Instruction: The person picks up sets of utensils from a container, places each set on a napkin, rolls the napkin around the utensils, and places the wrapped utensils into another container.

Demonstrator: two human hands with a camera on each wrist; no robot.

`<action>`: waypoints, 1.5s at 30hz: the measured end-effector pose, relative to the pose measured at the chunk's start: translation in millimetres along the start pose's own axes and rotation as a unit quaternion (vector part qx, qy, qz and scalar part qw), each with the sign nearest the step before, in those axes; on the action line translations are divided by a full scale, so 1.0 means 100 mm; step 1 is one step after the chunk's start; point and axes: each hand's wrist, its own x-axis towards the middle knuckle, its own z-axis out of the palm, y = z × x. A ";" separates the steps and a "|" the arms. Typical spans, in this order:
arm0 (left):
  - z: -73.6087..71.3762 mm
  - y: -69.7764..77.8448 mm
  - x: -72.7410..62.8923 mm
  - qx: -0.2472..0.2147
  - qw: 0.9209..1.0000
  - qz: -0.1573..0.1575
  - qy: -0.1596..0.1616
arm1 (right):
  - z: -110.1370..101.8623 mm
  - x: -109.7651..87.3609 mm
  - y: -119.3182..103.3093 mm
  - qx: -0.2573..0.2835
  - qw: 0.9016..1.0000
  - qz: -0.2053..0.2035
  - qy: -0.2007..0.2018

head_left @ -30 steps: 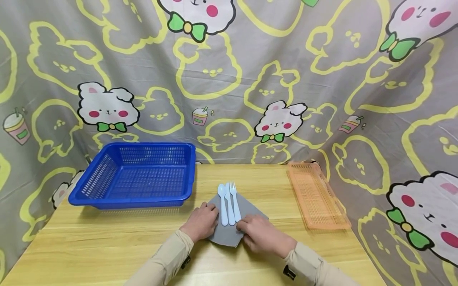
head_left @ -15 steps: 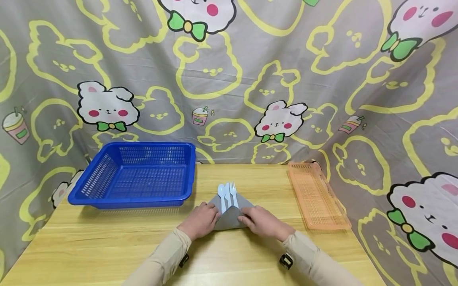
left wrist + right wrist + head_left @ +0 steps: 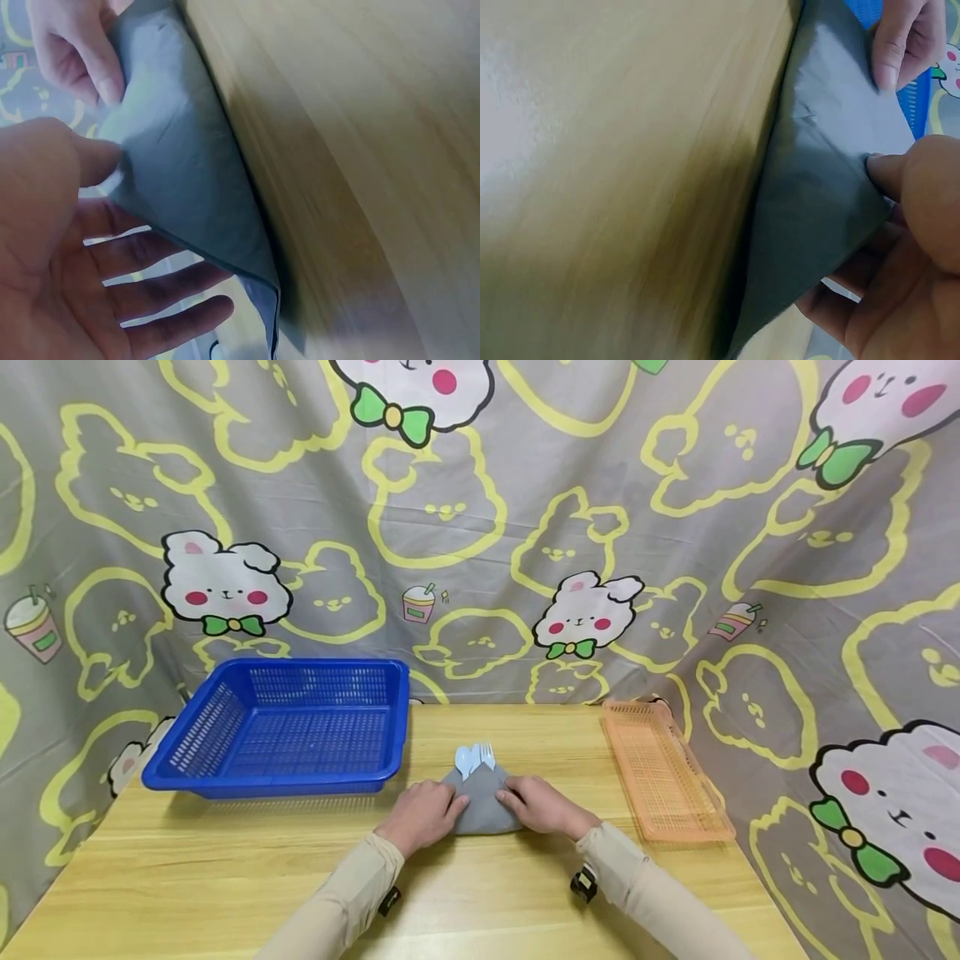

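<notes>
A grey napkin (image 3: 486, 806) lies on the table, its near corner folded up over a light-blue spoon (image 3: 464, 758), knife (image 3: 476, 753) and fork (image 3: 487, 752). Only the upper ends of this cutlery show; the handles are under the fold. At the napkin's left edge my left hand (image 3: 422, 814) pinches the layers, thumb on top. In the left wrist view its other fingers spread out behind the edge. My right hand (image 3: 547, 806) pinches the right edge likewise, the thumb (image 3: 886, 169) on the grey surface and the fingers behind it.
A blue plastic basket (image 3: 300, 785) stands at the back left of the wooden table (image 3: 225, 877). An orange shallow basket (image 3: 667, 768) lies at the right side. Patterned curtain (image 3: 465, 468) hangs behind and along both sides.
The napkin's near corner has been lifted and folded away from me over the cutlery handles. Both hands have moved slightly with it and now hold its two sides.
</notes>
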 end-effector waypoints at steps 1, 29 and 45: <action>0.01 0.00 0.01 0.009 1.000 0.003 0.003 | 0.01 0.01 0.01 -0.001 1.000 0.002 0.000; 0.22 0.09 0.12 0.091 0.993 -0.052 0.055 | 0.14 0.12 0.09 -0.051 0.994 0.084 0.049; 0.29 0.32 0.03 0.076 0.991 0.043 -0.100 | 0.16 0.16 0.07 -0.057 0.990 0.125 0.036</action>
